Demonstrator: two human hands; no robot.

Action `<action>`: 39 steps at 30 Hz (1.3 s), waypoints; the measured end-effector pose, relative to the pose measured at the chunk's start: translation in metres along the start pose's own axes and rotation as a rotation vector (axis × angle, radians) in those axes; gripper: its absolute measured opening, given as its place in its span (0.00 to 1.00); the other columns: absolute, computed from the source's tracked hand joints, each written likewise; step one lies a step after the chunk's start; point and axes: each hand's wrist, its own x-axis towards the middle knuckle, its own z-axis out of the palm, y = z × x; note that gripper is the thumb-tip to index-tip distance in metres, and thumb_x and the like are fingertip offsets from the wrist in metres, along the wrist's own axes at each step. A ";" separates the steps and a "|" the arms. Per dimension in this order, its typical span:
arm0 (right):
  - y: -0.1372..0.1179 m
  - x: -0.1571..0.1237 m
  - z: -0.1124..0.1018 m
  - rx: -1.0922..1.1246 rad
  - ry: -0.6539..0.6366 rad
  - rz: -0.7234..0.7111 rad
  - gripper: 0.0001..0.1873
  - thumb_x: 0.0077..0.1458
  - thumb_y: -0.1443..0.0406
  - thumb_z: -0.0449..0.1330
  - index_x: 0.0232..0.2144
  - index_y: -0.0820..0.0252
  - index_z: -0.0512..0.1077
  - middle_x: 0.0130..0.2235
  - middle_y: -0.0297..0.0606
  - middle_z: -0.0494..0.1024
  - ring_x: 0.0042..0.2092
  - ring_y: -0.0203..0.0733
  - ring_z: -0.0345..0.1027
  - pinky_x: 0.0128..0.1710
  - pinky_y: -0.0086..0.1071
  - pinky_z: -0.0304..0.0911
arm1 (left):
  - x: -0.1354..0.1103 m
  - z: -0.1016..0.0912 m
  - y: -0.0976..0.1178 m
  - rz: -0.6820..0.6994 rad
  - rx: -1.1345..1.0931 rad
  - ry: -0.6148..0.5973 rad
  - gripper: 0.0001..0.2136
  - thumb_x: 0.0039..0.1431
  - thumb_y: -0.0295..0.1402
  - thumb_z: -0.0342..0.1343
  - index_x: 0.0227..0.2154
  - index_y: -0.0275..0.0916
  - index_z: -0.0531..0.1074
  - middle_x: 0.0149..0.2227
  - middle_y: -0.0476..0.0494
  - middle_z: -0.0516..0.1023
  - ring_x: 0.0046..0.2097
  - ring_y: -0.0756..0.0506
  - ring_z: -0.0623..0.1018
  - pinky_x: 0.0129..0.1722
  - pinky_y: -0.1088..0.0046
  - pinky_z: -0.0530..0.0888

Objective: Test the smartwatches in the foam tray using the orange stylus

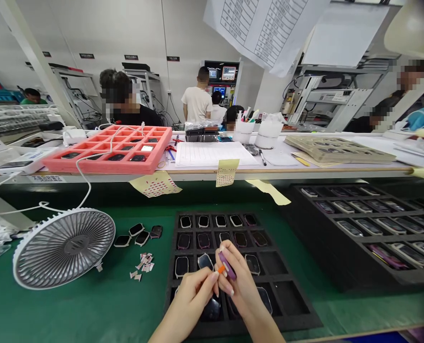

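Note:
My right hand (237, 281) grips a purple smartwatch body (228, 266) upright between thumb and fingers. My left hand (190, 305) pinches a small orange tab (221, 269) at that watch's edge. Both hands hang over a black foam tray (272, 261) whose square cells hold several watch bodies, some dark and some purple. The hands hide its lowest cells in part. Left of the tray, several loose watch bodies (136, 234) lie on the green mat (72, 314), and a small pile of paper scraps (143, 267) sits beside them.
A white desk fan (64, 247) lies tilted at left on the mat. A larger black tray of watches (362, 228) fills the right. Beyond a raised shelf (197, 170) stand a red foam tray (106, 150) and paper sheets. Co-workers sit and stand farther back.

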 end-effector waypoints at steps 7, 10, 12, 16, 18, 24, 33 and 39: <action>0.001 -0.001 0.000 -0.155 0.038 -0.107 0.14 0.53 0.57 0.62 0.28 0.57 0.61 0.17 0.21 0.63 0.11 0.21 0.46 0.11 0.18 0.42 | 0.001 -0.003 -0.002 -0.002 -0.035 0.010 0.21 0.63 0.46 0.42 0.21 0.36 0.65 0.15 0.55 0.57 0.19 0.53 0.57 0.22 0.77 0.56; 0.002 -0.001 0.000 -0.154 0.000 -0.078 0.13 0.54 0.58 0.61 0.29 0.58 0.61 0.17 0.21 0.63 0.11 0.20 0.45 0.10 0.17 0.38 | 0.003 -0.004 -0.002 -0.021 -0.074 -0.030 0.22 0.62 0.47 0.42 0.21 0.36 0.66 0.12 0.55 0.57 0.16 0.54 0.56 0.21 0.77 0.56; 0.003 -0.001 0.000 -0.075 -0.053 -0.027 0.13 0.55 0.58 0.60 0.29 0.57 0.61 0.16 0.21 0.63 0.10 0.20 0.43 0.10 0.18 0.38 | 0.003 -0.003 -0.003 -0.026 -0.127 -0.054 0.22 0.61 0.48 0.43 0.21 0.36 0.66 0.12 0.55 0.59 0.16 0.55 0.56 0.20 0.78 0.56; 0.004 0.000 0.000 0.051 -0.088 0.024 0.13 0.53 0.58 0.62 0.30 0.58 0.63 0.16 0.21 0.63 0.11 0.19 0.37 0.10 0.18 0.33 | 0.003 0.000 -0.004 -0.033 -0.211 -0.041 0.23 0.59 0.51 0.45 0.21 0.36 0.66 0.11 0.56 0.57 0.15 0.55 0.55 0.19 0.78 0.54; 0.004 0.001 0.000 0.075 -0.079 0.047 0.13 0.51 0.58 0.63 0.31 0.57 0.64 0.16 0.21 0.63 0.11 0.18 0.36 0.10 0.18 0.32 | 0.002 0.001 -0.005 -0.038 -0.231 -0.024 0.23 0.58 0.52 0.45 0.21 0.35 0.67 0.11 0.57 0.56 0.15 0.56 0.54 0.18 0.79 0.53; 0.009 0.004 -0.003 0.090 0.019 0.093 0.17 0.44 0.57 0.67 0.30 0.57 0.65 0.16 0.21 0.63 0.11 0.19 0.36 0.10 0.18 0.31 | 0.004 0.005 -0.014 -0.074 -0.290 -0.036 0.25 0.56 0.55 0.46 0.21 0.36 0.66 0.10 0.58 0.56 0.14 0.56 0.52 0.16 0.79 0.50; 0.019 -0.003 0.005 -0.126 0.180 -0.043 0.15 0.49 0.55 0.63 0.30 0.55 0.64 0.18 0.22 0.62 0.15 0.23 0.43 0.12 0.18 0.41 | 0.009 0.009 -0.010 0.005 -0.246 0.122 0.19 0.56 0.48 0.51 0.22 0.37 0.63 0.21 0.50 0.68 0.23 0.52 0.67 0.27 0.77 0.67; 0.017 -0.003 -0.016 -0.330 0.250 -0.214 0.12 0.53 0.55 0.60 0.31 0.53 0.63 0.19 0.23 0.57 0.15 0.26 0.45 0.13 0.21 0.40 | 0.004 -0.007 -0.020 -0.008 -0.100 0.194 0.19 0.58 0.47 0.47 0.20 0.38 0.60 0.19 0.54 0.56 0.21 0.53 0.57 0.19 0.78 0.56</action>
